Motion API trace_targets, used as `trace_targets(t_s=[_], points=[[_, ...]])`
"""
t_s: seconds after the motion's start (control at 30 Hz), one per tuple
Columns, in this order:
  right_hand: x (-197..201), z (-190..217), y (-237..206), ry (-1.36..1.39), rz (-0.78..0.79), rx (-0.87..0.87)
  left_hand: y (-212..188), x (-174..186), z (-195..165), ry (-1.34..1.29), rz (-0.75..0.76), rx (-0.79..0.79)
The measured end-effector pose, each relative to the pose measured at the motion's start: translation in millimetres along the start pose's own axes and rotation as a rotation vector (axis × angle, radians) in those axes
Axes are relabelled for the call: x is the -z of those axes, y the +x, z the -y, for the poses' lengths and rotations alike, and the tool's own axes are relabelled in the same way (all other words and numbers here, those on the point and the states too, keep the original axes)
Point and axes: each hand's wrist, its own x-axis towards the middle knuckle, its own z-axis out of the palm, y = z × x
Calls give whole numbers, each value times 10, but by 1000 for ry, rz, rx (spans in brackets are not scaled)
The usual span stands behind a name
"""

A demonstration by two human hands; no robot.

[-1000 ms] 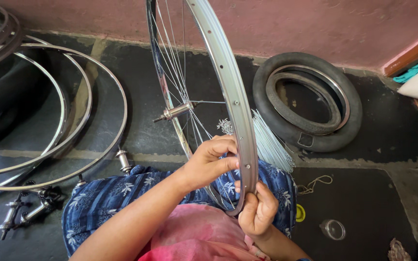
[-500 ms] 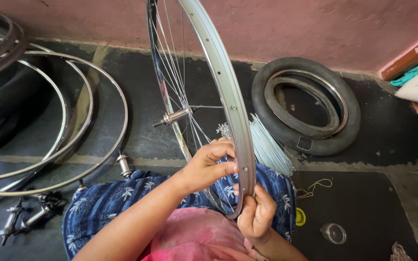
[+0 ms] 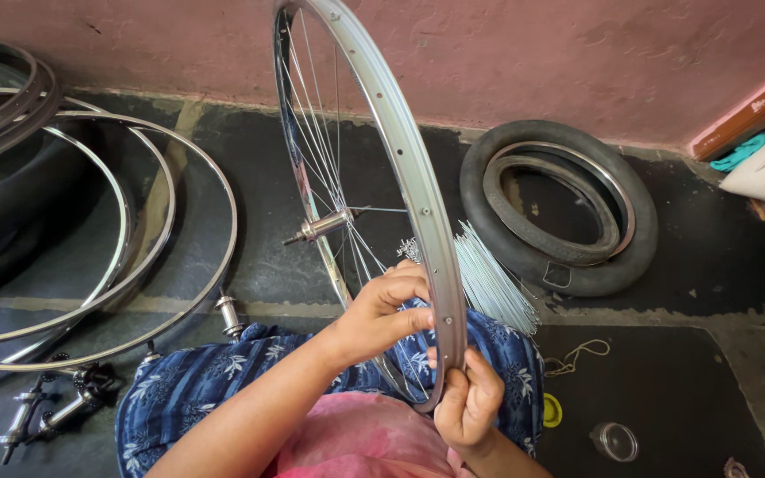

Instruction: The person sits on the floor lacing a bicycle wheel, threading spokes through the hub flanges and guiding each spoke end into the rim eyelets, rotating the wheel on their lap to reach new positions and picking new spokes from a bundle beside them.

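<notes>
You have the wheel point(image 3: 374, 115) standing upright on edge in front of you, its lowest part resting on your lap over the blue patterned cloth point(image 3: 214, 381). Its top runs out of view above.

Your left hand point(image 3: 387, 310) reaches in from the spoke side, fingers point(image 3: 409, 288) curled and pressed against the rim point(image 3: 418, 195) near its bottom; that grip is closed around something small at the rim, but what exactly lies between the fingertips cannot be made out. Your right hand point(image 3: 467, 403) sits just below, on the outer side of the rim, thumb and fingers pinched shut at the rim's edge; here too the held part is hidden.

The hub point(image 3: 325, 226) sits in the middle of the wheel, its axle pointing left, with thin spokes point(image 3: 312, 133) fanning up from it to the rim.

Just beside the wheel on its right, a bundle of loose spokes point(image 3: 489, 274) lies on the floor point(image 3: 683, 336), fanned out. Beyond it a tyre point(image 3: 560, 208) lies flat with a smaller rim inside it.

To your left, several bare rims point(image 3: 135, 221) lie stacked on the floor, overlapping. Near them lie spare hubs point(image 3: 46, 412), and one more stands by your knee. A small yellow disc point(image 3: 552, 410) and a clear lid point(image 3: 614, 440) lie on the floor to your right. A pink wall point(image 3: 533, 62) stands behind everything.
</notes>
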Motion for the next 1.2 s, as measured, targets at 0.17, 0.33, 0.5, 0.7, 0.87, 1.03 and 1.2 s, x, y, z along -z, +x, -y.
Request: trace_targets(t_s=[0.17, 0.33, 0.5, 0.7, 0.87, 1.03, 1.2], points=[[-100, -1, 110, 41, 4, -14, 29, 29, 35, 61, -51, 15], [-502, -103, 326, 234, -17, -163, 17, 228, -185, 175, -356, -13], [-1339, -125, 547, 381, 172, -155, -282, 711, -502, 26, -595, 205], [-1888, -459, 918, 171, 345, 52, -620, 1817, -695, 230, -681, 224], [-2363, -1330, 1361, -44, 268, -77, -951, 2731, -816, -21, -580, 229], [-2865, -2118, 1934, 121, 119, -441, -956, 3028, -620, -94, -409, 210], [-3130, -2483, 2447, 421, 21, -1056, -806, 3025, -447, 111, -417, 397]])
